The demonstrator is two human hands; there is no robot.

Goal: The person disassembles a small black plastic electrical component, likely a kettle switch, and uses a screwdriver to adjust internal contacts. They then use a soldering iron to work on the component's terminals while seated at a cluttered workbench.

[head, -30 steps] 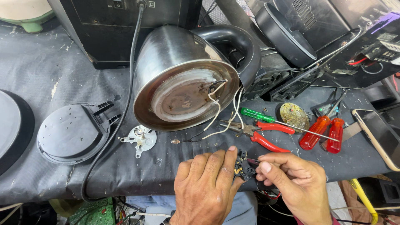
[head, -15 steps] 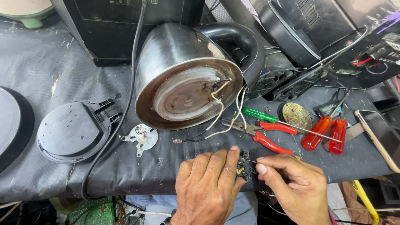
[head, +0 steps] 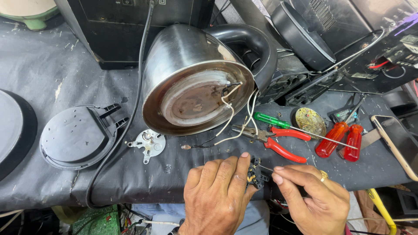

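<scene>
— What have the hands got?
— Left hand (head: 217,196) curled, fingertips pinched on a small black switch part (head: 254,175); right hand (head: 311,198) nearly shut, thumb and forefinger nipping its right side.
— Where is it, and how does it lie?
— At the worktop's (head: 52,78) near edge, below the red pliers (head: 278,141); long axis roughly upright, top toward the kettle (head: 191,82).

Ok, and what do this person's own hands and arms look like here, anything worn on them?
Both are bare: no gloves, no sleeves in view. The left hand carries nothing on its fingers; a dark band, maybe a watch, sits at its wrist by the bottom edge. The right hand wears a gold-coloured ring on one finger. Fingernails are short and unpainted.
</scene>
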